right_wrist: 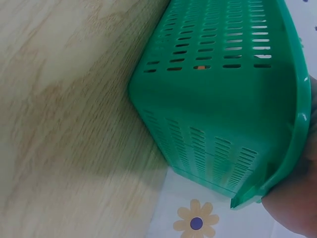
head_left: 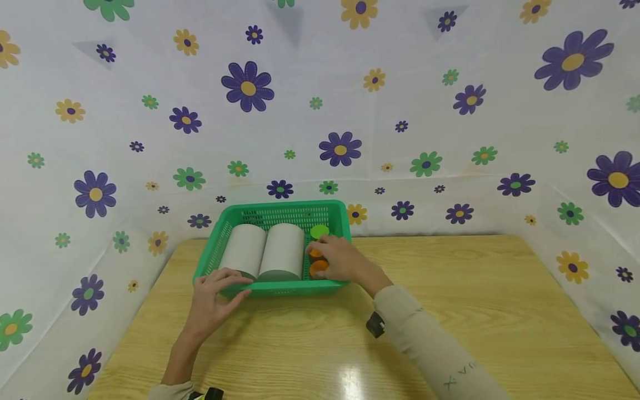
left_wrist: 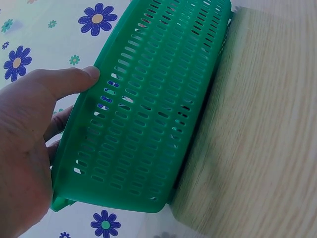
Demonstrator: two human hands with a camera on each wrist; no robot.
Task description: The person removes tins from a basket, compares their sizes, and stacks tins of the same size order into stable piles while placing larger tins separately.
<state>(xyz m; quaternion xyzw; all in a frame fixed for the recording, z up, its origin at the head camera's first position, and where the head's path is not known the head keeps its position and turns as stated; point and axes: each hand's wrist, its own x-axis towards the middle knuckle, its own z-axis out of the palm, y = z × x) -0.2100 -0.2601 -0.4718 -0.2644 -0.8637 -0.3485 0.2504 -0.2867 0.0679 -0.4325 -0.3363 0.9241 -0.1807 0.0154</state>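
A green plastic basket (head_left: 300, 288) with slotted walls stands on the table. My left hand (head_left: 212, 300) grips its front left rim; in the left wrist view the thumb lies on the outer side and the other fingers go behind the rim. Two large white rolls (head_left: 284, 250) lie side by side in the basket. Along its right side sit small round-topped things, a lime green one (head_left: 320, 231) and orange ones (head_left: 318, 269). My right hand (head_left: 342, 258) reaches over the right rim, its curled fingers on an orange-topped thing and partly covering it.
The wooden table (head_left: 450, 311) extends in front of the basket and to its right. Behind the basket hangs a white flowered cloth (head_left: 300, 128), which also runs along both sides of the table.
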